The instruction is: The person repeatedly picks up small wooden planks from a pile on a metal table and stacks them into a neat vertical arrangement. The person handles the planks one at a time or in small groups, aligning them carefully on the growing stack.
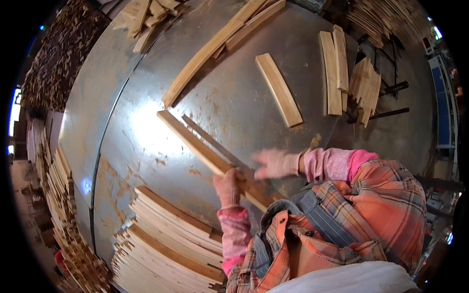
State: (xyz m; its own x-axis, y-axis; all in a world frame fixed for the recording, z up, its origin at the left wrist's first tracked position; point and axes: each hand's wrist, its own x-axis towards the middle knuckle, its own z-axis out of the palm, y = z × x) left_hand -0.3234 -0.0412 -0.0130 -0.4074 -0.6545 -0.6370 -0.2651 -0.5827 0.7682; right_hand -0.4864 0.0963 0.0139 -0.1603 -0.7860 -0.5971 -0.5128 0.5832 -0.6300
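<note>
**Long slat runs up and away from the left hand's grip**

Workshop clutter rings a wide, rust-flecked grey metal surface [234, 107], and on it lies the long pale wooden slat [195, 141] that both hands attend to. Its long axis runs on a diagonal, from the near end by the person's body up and to the left toward the bright glare in the middle of the surface. The left hand [227, 188], in a pink glove, is closed around the near part of that slat, so almost the whole length lies ahead of the fingers [230, 177], up and to the left. The far end looks to rest on the metal, or just above it; I cannot tell which.

The right hand [274, 163], also in a pink glove, is blurred, just to the right of the slat and level with the grip; its fingers look spread and flat, holding nothing that can be made out. The left hand is the one on the wood; the right is beside it, apart or barely touching.

Further out, a short light wooden board [279, 90] lies alone, well apart to the upper right, angled much like the slat. A long pair of pale strips [220, 49] crosses the far side. Near the person's left, a layered stack of thin wooden slats [171, 244] sits at the edge of the surface.
</note>
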